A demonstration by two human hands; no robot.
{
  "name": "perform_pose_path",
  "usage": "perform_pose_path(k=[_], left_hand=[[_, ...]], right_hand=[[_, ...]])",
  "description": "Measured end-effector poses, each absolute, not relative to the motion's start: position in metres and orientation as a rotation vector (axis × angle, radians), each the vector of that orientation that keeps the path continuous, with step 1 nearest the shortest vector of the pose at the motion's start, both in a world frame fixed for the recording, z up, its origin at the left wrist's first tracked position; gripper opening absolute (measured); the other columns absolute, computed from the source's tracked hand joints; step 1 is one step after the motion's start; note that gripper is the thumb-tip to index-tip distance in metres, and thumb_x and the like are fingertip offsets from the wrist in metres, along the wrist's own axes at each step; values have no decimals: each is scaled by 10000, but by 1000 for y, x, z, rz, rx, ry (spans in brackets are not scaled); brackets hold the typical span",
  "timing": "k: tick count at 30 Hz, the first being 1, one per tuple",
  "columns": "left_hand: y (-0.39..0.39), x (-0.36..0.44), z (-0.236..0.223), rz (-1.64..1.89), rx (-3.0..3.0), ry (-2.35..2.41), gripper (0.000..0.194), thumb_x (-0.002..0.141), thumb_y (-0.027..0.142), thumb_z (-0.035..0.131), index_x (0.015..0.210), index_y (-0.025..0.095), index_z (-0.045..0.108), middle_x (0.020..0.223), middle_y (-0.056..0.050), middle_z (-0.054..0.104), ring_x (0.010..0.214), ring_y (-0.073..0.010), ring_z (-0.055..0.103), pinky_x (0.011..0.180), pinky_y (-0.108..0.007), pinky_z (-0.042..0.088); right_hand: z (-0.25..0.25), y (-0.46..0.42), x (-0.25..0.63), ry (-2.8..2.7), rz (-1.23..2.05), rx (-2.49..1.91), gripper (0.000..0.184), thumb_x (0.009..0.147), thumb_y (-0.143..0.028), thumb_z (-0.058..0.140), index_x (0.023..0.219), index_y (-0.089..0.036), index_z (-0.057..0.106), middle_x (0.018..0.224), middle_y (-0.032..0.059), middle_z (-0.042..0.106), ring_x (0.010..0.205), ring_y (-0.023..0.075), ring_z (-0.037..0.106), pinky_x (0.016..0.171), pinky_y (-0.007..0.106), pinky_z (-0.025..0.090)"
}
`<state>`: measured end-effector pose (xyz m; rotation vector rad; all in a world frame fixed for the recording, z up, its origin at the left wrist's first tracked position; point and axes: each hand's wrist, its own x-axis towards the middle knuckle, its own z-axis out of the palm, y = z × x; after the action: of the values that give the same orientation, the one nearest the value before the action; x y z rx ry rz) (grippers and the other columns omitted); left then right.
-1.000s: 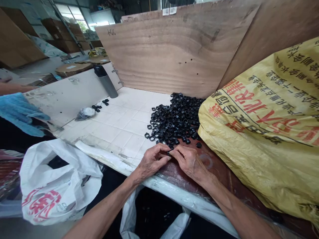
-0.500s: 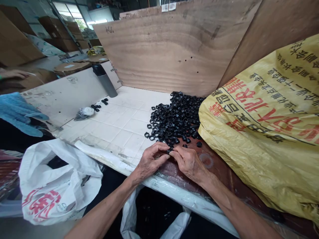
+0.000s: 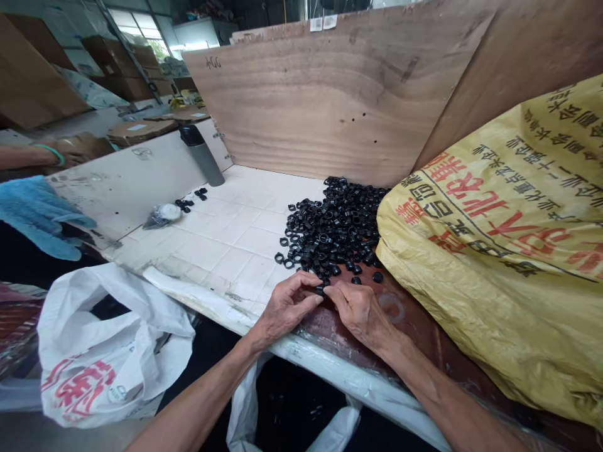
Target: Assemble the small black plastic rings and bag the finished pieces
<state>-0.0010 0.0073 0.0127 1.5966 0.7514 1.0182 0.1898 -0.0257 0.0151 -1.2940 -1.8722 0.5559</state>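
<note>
- Co-worker's arm (image 3: 26,156) reaches further in now; I read no interference.
- White bag (image 3: 117,358), below table (image 3: 226,245) edge.
- Left hand (image 3: 285,304) pinches black part (image 3: 320,290), just before pile (image 3: 334,223).
- Part shows more than before; left likely carries it.
- Right hand (image 3: 360,311) just beside; I can't tell its grip.
- Yellow bag (image 3: 490,307) crowds right.

The left fingers (image 3: 304,279) and right fingers (image 3: 338,292) meet at a small piece (image 3: 320,290) near the front edge of the tabletop (image 3: 226,232). From there, a pile of rings (image 3: 332,229) lies at 12 o'clock, a board (image 3: 320,107) behind it. A sack (image 3: 452,301) spreads from 2 to 4, beside the pile. A bottle (image 3: 206,162) stands toward 11; a bundle (image 3: 162,215) and loose pieces (image 3: 186,205) lie at 10. Off the tabletop, a glove (image 3: 42,210) is between 9 and 10, a carrier bag (image 3: 117,351) between 8 and 9.
</note>
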Motion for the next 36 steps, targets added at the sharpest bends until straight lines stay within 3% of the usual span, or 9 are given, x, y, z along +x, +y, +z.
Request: perform_pose_path(k=[7, 11, 14, 18, 22, 26, 29, 33, 36], left_hand=[[6, 0, 13, 1034, 1495, 844, 208, 843, 226, 685, 1043, 179, 649, 1060, -52, 622, 882, -140, 633, 800, -259, 525], [7, 0, 12, 1028, 1503, 871, 215, 837, 227, 686, 1043, 177, 652, 1072, -53, 626, 901, -147, 639, 818, -267, 527], [7, -1, 12, 1018, 1497, 874, 224, 839, 243, 686, 1049, 174, 650, 1071, -59, 631, 882, -151, 644, 815, -281, 535], [6, 0, 16, 996, 1507, 839, 227, 846, 275, 686, 1043, 167, 654, 1051, -68, 636, 911, -172, 645, 835, -302, 536], [5, 1, 19, 966, 1521, 829, 234, 847, 289, 691, 1042, 165, 654, 1042, -67, 635, 889, -166, 641, 826, -297, 536], [5, 1, 19, 954, 1514, 809, 243, 853, 295, 688, 1051, 158, 653, 1039, -70, 636, 920, -174, 639, 851, -303, 529], [5, 1, 19, 954, 1528, 798, 241, 852, 301, 691, 1041, 155, 657, 1022, -68, 636, 939, -179, 632, 874, -311, 524], [5, 1, 17, 936, 1483, 795, 273, 858, 326, 683, 1069, 158, 643, 1044, -76, 642, 917, -179, 641, 861, -322, 539], [5, 0, 15, 945, 1479, 794, 275, 857, 316, 686, 1077, 158, 641, 1035, -76, 650, 916, -182, 643, 860, -325, 542]], right_hand=[[22, -29, 190, -1911, 605, -1286, 388, 991, -357, 499, 642, -191, 531, 597, -25, 495, 560, 118, 482, 591, 258, 376], [22, -29, 190, -1861, 641, -1269, 198, 928, -362, 608, 851, -179, 611, 683, -18, 552, 564, 114, 487, 557, 244, 382], [21, -29, 189, -1880, 625, -1265, 253, 934, -332, 593, 725, -191, 581, 643, -15, 543, 567, 123, 497, 570, 252, 394], [22, -28, 189, -1806, 621, -1249, 104, 914, -285, 608, 964, -194, 618, 800, 19, 636, 674, 154, 582, 641, 262, 449], [22, -27, 189, -1827, 620, -1322, 215, 964, -283, 534, 774, -202, 591, 639, -18, 576, 581, 134, 541, 591, 253, 412], [20, -28, 188, -1830, 603, -1274, 83, 945, -265, 559, 926, -198, 605, 748, 3, 623, 655, 146, 581, 637, 256, 431], [19, -28, 187, -1841, 587, -1301, 167, 977, -254, 494, 852, -203, 591, 692, -3, 598, 622, 145, 570, 617, 258, 420], [19, -29, 187, -1823, 582, -1286, 86, 951, -267, 548, 958, -196, 597, 763, 11, 627, 684, 158, 600, 650, 260, 442], [19, -28, 186, -1832, 567, -1314, 192, 980, -257, 484, 826, -205, 587, 703, 0, 607, 634, 146, 584, 609, 254, 426]])
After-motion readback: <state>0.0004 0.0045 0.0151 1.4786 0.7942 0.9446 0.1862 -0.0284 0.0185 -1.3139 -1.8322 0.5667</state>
